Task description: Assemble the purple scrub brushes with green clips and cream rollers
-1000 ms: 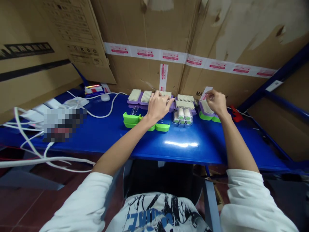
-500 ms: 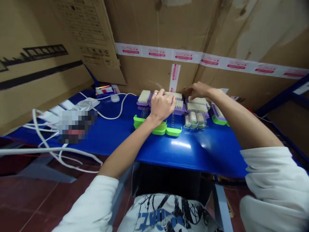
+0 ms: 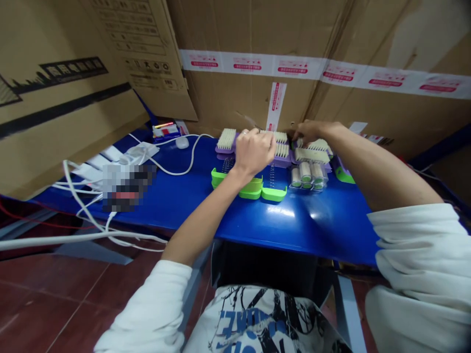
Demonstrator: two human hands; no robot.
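Observation:
Among several purple brushes with cream bristles (image 3: 226,139) at the back of the blue table, my left hand (image 3: 255,151) is closed, knuckles up and fingers curled down; whatever is in it stays hidden. In front of it stand bright green curved plastic pieces (image 3: 274,194), with thin metal coil springs (image 3: 272,175) rising behind them. Over to the right, my right hand (image 3: 312,131) bends its closed fingertips down at the rear of another bristle block (image 3: 312,155). Those fingertips are partly hidden, so what they grip does not show. Just below is a clear pack of pale cylinders (image 3: 306,174).
White cables and power strips (image 3: 136,154) spread over the table's left side, beside a blurred-out dark object (image 3: 128,189). A small white oval item (image 3: 182,142) lies farther back. Cardboard walls (image 3: 253,29) enclose the rear and left. Another green-and-purple piece (image 3: 345,175) sits right.
The whole view has shifted slightly. Both hands stay at about the same places among the brushes, still closed; nothing is visibly picked up or let go.

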